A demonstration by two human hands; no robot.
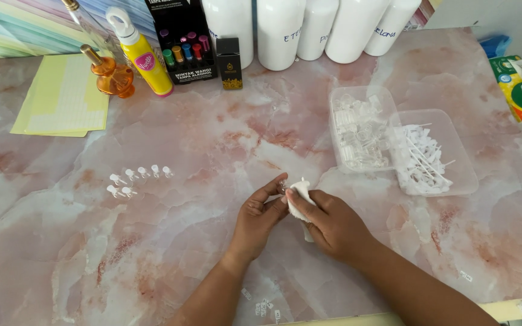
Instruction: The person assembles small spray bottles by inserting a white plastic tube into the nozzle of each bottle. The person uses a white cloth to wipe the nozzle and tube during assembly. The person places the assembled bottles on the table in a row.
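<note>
Two hands meet over the pink marble table (170,253): the right hand (332,224) is closed around a small white cloth (298,199), while the left hand (258,216) pinches a tiny clear vial (283,184) against it. Seven small capped vials (137,179) lie well apart to the left; two clear trays (454,148) sit to the right.

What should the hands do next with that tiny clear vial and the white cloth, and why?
Probably finish wiping, then set the vial beside the row of small vials on the left. The left hand pinches it against the white cloth in the right hand.
</note>
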